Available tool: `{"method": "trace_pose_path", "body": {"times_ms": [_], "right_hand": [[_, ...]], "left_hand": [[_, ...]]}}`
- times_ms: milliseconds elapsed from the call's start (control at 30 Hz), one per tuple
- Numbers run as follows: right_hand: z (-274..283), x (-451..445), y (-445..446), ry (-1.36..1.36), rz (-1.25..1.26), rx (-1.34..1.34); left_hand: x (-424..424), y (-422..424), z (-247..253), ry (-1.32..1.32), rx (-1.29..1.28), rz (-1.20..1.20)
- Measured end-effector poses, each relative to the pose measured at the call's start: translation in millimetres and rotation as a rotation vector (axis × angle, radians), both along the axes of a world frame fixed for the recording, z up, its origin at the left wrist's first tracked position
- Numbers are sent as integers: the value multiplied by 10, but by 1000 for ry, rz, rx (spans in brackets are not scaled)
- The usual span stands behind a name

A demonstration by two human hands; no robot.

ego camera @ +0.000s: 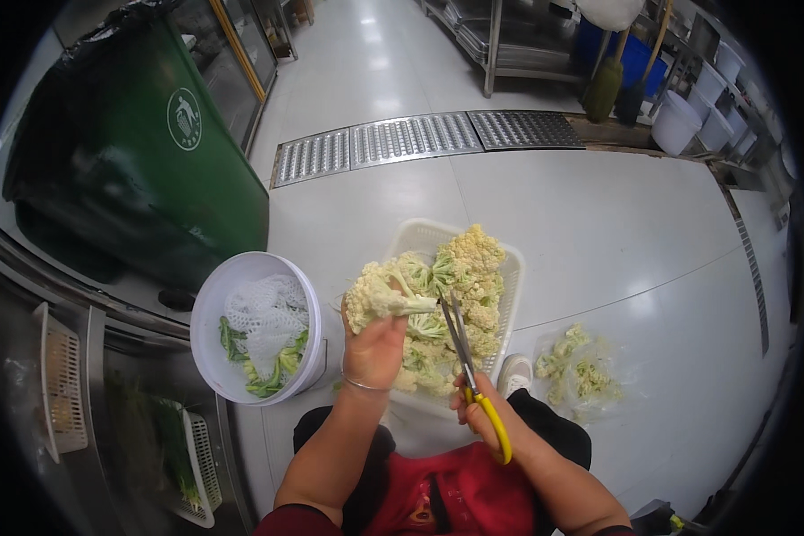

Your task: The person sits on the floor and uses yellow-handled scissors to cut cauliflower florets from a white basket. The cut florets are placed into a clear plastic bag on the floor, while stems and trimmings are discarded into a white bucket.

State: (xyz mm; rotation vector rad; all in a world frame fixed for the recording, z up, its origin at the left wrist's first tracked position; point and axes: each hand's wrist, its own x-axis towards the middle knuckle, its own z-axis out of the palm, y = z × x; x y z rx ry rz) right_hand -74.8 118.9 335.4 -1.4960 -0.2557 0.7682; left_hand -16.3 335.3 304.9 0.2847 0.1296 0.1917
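Note:
My left hand holds a cauliflower piece from below, its pale stem pointing right. In my right hand is a pair of scissors with yellow handles and long metal blades. The blades are slightly parted, and their tips are close to the stem's end; whether they touch it, I cannot tell. Under both hands stands a white plastic basket filled with cauliflower heads, some yellowish, with green stalks. Part of the basket's contents is hidden behind my hands.
A white bucket with foam netting and green leaves stands left. A bag of cauliflower lies on the floor at right, near my shoe. Beyond are a green bin and a metal drain grate.

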Motion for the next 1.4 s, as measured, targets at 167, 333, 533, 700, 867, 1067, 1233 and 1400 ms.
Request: {"method": "trace_pose_path", "body": {"times_ms": [167,333,533,700,867,1067,1233,1400], "right_hand": [[27,99,123,-192,3,-174],[57,153,241,-122,-25,-172],[44,136,317,-109,-106,-214],[110,135,256,-46,-163,-370],[182,161,132,-34,-137,-392],[139,164,-10,50,-94,-409],[114,125,-83,116,-85,-304],[106,105,-270,173,29,-69]], "left_hand": [[61,-113,121,21,46,100],[66,-184,143,-7,125,156],[51,-301,120,6,141,190],[47,-376,131,188,521,239],[94,-405,37,249,661,281],[117,-332,41,304,638,173],[147,-121,11,112,228,-13],[123,31,-9,-49,-35,-129]]}}
